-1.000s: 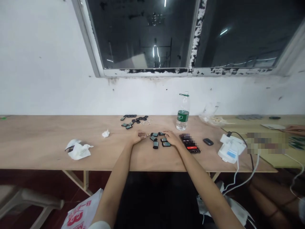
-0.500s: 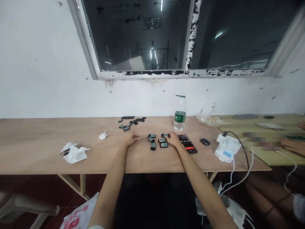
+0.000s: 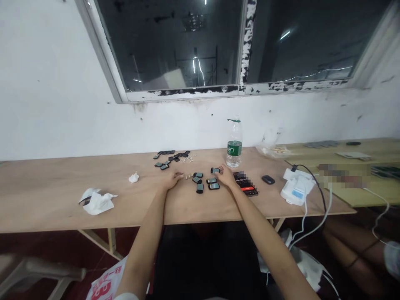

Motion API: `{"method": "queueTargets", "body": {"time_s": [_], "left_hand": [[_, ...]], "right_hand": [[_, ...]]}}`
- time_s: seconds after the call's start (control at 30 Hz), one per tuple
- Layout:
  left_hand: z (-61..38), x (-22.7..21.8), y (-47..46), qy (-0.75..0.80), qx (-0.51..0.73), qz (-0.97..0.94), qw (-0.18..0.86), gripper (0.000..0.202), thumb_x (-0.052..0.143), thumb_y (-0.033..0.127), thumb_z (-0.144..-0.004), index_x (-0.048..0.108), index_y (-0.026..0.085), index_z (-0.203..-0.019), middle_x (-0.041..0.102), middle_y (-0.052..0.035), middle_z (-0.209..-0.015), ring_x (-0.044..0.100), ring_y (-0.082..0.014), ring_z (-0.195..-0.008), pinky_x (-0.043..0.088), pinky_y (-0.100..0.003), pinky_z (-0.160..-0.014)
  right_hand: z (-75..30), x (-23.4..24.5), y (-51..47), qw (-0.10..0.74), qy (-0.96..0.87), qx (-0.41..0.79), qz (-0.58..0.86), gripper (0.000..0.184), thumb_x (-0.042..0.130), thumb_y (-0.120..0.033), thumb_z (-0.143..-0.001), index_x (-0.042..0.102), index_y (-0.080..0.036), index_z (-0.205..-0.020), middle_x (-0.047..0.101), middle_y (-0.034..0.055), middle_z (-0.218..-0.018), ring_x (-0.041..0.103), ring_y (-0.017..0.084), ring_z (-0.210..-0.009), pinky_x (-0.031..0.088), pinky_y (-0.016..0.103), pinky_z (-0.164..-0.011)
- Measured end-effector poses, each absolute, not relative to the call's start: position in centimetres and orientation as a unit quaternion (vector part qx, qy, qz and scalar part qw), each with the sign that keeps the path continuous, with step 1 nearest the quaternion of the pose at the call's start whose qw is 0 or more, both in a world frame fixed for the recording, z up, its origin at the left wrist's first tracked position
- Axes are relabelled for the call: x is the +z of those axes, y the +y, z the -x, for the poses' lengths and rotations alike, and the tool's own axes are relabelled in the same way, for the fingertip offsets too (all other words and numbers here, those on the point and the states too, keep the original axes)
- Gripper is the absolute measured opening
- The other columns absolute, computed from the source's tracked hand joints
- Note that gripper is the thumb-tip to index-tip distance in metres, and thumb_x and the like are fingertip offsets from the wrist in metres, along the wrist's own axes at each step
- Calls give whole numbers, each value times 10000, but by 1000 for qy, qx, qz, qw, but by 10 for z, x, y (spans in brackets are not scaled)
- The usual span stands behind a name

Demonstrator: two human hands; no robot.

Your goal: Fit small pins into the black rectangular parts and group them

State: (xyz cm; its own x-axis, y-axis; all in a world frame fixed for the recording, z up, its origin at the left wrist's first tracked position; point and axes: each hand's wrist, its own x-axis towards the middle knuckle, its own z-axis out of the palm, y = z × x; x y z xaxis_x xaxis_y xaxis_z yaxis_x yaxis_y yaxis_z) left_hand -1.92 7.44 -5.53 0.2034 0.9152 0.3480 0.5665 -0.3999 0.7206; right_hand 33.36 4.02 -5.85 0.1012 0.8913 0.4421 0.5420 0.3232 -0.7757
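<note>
Both my arms reach out over a long wooden table [image 3: 46, 196]. My left hand [image 3: 171, 180] rests on the wood with its fingers curled, beside a few tiny pale pieces [image 3: 187, 177]. My right hand [image 3: 225, 176] pinches a small dark rectangular part [image 3: 215, 170] at its fingertips. Several more small dark parts with bluish faces [image 3: 203, 184] lie between my hands. A further cluster of the same parts [image 3: 170, 158] sits farther back near the wall.
A water bottle [image 3: 234, 143] stands behind my right hand. A phone [image 3: 246, 186], a dark oval object [image 3: 268, 179] and a white device with cables [image 3: 295, 189] lie to the right. Crumpled tissues [image 3: 96, 200] lie left. Another person's legs [image 3: 353, 250] show at lower right.
The view has tilted and shifted slightly. My right hand has moved from the near parts to the farther one and closed on it. My left hand stays put.
</note>
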Motion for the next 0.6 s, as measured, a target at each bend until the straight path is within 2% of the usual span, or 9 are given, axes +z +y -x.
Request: {"method": "queueTargets", "body": {"time_s": [0.13, 0.23, 0.3, 0.43, 0.6], "left_hand": [[-9, -47, 70, 449, 439, -752, 202, 412, 629, 559, -948, 730, 186, -1093, 757, -106, -1090, 704, -250, -898, 577, -412, -870], [-41, -35, 65, 399, 404, -797, 207, 383, 590, 513, -988, 724, 189, -1142, 744, -108, -1120, 695, -236, -880, 583, -391, -820], [-62, -28, 62, 362, 386, -826, 193, 339, 581, 465, -997, 725, 207, -1163, 731, -104, -1148, 688, -238, -976, 580, -374, -854], [-86, -24, 59, 304, 361, -866, 166, 271, 576, 373, -997, 736, 198, -1129, 715, -106, -1120, 672, -246, -1053, 561, -384, -943], [-90, -29, 56, 314, 372, -858, 166, 299, 533, 318, -1017, 741, 195, -1194, 702, -107, -1151, 671, -264, -1079, 542, -408, -1006]], "right_hand": [[-324, -54, 40, 552, -610, 297, 485, 202, 693, -242, -782, 654, -203, -976, 734, 33, -875, 710, 204, -766, 577, 328, -747], [-315, -51, 37, 562, -590, 387, 432, 259, 756, -286, -769, 653, -202, -992, 738, 25, -828, 733, 209, -723, 607, 343, -726], [-309, -49, 34, 567, -581, 412, 413, 306, 813, -319, -745, 661, -202, -983, 745, 27, -839, 744, 211, -718, 625, 358, -738], [-303, -47, 30, 573, -568, 441, 393, 362, 875, -376, -728, 666, -196, -962, 761, 41, -854, 754, 211, -722, 646, 375, -754], [-302, -45, 28, 582, -534, 469, 394, 354, 896, -339, -716, 679, -197, -957, 772, 38, -871, 768, 214, -740, 660, 371, -778]]}}
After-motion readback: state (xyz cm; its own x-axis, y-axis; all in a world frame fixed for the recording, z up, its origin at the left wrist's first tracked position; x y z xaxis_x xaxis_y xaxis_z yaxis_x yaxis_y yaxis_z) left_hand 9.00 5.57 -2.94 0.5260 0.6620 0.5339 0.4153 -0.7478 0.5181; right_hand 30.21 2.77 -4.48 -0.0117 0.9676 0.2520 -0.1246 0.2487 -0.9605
